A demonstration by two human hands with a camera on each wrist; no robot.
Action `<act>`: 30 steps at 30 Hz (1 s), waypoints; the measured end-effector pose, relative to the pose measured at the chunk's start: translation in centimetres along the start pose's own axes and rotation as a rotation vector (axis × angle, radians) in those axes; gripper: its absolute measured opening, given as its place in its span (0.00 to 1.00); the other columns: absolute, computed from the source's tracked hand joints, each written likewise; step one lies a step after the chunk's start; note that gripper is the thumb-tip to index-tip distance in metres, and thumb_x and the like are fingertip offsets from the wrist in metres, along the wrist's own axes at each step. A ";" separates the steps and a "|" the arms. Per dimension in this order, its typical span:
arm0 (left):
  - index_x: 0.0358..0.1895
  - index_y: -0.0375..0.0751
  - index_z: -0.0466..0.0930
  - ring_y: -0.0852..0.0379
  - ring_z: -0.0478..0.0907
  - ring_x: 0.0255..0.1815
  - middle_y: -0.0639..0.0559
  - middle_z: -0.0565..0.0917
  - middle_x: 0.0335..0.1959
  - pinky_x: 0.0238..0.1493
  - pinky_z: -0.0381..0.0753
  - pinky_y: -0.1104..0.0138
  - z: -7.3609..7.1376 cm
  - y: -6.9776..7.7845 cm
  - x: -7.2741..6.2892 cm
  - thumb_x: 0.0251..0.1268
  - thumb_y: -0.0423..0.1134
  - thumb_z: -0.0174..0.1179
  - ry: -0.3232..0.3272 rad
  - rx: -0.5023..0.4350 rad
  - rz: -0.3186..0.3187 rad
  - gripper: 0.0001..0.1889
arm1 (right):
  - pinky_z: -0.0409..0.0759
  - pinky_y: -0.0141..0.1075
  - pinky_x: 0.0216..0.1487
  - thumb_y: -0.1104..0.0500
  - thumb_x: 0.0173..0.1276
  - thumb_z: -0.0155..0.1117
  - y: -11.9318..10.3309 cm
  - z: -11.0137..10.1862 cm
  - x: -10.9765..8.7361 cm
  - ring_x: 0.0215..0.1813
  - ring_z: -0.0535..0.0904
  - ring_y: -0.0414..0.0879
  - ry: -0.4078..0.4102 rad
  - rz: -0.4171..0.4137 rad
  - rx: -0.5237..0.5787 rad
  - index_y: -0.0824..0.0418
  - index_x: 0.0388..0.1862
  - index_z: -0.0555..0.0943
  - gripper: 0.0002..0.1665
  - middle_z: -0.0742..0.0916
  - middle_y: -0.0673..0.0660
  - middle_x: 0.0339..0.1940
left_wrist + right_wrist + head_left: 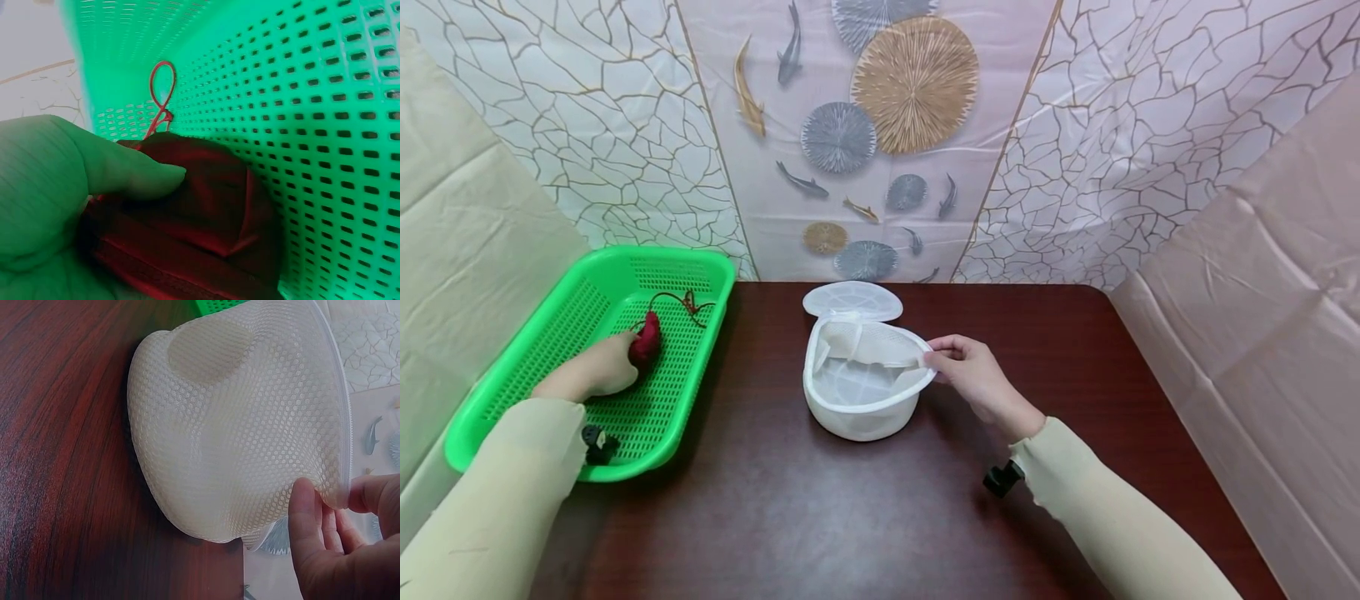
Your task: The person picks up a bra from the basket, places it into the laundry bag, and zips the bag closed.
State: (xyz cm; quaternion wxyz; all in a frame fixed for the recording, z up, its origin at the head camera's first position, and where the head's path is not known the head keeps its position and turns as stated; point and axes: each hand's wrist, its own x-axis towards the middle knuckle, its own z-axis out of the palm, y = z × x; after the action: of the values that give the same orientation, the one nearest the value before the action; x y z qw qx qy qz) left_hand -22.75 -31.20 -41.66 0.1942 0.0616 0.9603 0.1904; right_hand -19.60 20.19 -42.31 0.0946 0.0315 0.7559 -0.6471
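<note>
A white mesh laundry bag with a zipped rim stands on the table, its round lid folded back behind it. My right hand pinches the right side of the rim between thumb and fingers; the right wrist view shows the honeycomb mesh close up beside my fingers. Over on the left, my left hand reaches into a green basket and grips a dark red cloth item. A thin red cord trails from the cloth. My thumb lies on top; the other fingers are mostly hidden.
Slatted holes cover the basket's floor and walls. The dark reddish-brown table reaches a patterned wall covering at the back. Beige sheets hang along both sides. Each wrist carries a small black camera mount.
</note>
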 end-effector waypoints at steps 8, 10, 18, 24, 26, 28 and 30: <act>0.67 0.17 0.52 0.29 0.69 0.53 0.19 0.65 0.58 0.42 0.72 0.47 -1.0 0.6 -0.6 0.58 0.26 0.46 0.042 -0.060 0.032 0.32 | 0.81 0.44 0.46 0.62 0.68 0.63 -0.1 0.1 0.0 0.40 0.82 0.48 -0.005 0.000 -0.019 0.70 0.52 0.77 0.17 0.83 0.64 0.43; 0.67 0.18 0.54 0.35 0.72 0.47 0.22 0.69 0.55 0.39 0.72 0.51 -1.2 1.1 -0.7 0.61 0.27 0.47 0.074 -0.082 0.051 0.30 | 0.82 0.42 0.45 0.62 0.68 0.63 0.0 0.1 0.0 0.40 0.82 0.48 -0.003 0.002 -0.019 0.70 0.52 0.77 0.17 0.83 0.64 0.43; 0.68 0.24 0.56 0.42 0.71 0.41 0.29 0.73 0.51 0.37 0.72 0.55 -1.9 3.9 -1.1 0.68 0.30 0.48 0.172 -0.190 0.122 0.27 | 0.82 0.43 0.45 0.63 0.68 0.63 -0.2 0.1 0.1 0.40 0.82 0.48 0.007 -0.001 -0.014 0.70 0.51 0.77 0.16 0.83 0.64 0.43; 0.67 0.26 0.57 0.41 0.71 0.43 0.30 0.73 0.52 0.39 0.72 0.53 -2.3 6.0 -1.8 0.69 0.31 0.48 0.263 -0.193 0.171 0.25 | 0.80 0.47 0.48 0.63 0.68 0.63 -0.3 0.3 0.1 0.40 0.81 0.48 0.006 -0.006 -0.009 0.71 0.52 0.77 0.16 0.83 0.64 0.42; 0.67 0.27 0.58 0.42 0.71 0.41 0.31 0.74 0.50 0.38 0.72 0.53 -2.3 6.8 -2.2 0.69 0.31 0.49 0.297 -0.197 0.191 0.25 | 0.80 0.47 0.48 0.63 0.68 0.63 -0.3 0.3 0.1 0.40 0.81 0.48 0.005 -0.006 -0.010 0.71 0.52 0.77 0.17 0.83 0.64 0.43; 0.67 0.28 0.59 0.43 0.71 0.40 0.32 0.75 0.49 0.37 0.72 0.54 -2.3 7.6 -2.5 0.69 0.31 0.49 0.331 -0.204 0.214 0.25 | 0.80 0.48 0.49 0.63 0.68 0.63 -0.2 0.3 0.1 0.41 0.81 0.48 0.005 -0.003 -0.009 0.70 0.52 0.77 0.17 0.83 0.64 0.43; 0.67 0.30 0.60 0.43 0.72 0.39 0.33 0.76 0.48 0.36 0.72 0.54 -2.3 8.5 -2.7 0.69 0.31 0.50 0.358 -0.204 0.232 0.24 | 0.79 0.49 0.50 0.63 0.68 0.63 -0.2 0.3 0.1 0.41 0.81 0.48 0.004 0.002 -0.008 0.70 0.52 0.77 0.17 0.82 0.64 0.43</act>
State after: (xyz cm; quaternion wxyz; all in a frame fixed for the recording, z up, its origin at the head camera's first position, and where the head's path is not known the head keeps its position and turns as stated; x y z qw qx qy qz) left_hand -20.77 -24.73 -35.44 0.0027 0.1171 0.9418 0.3153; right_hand -19.70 19.84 -42.21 0.0940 0.0331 0.7585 -0.6440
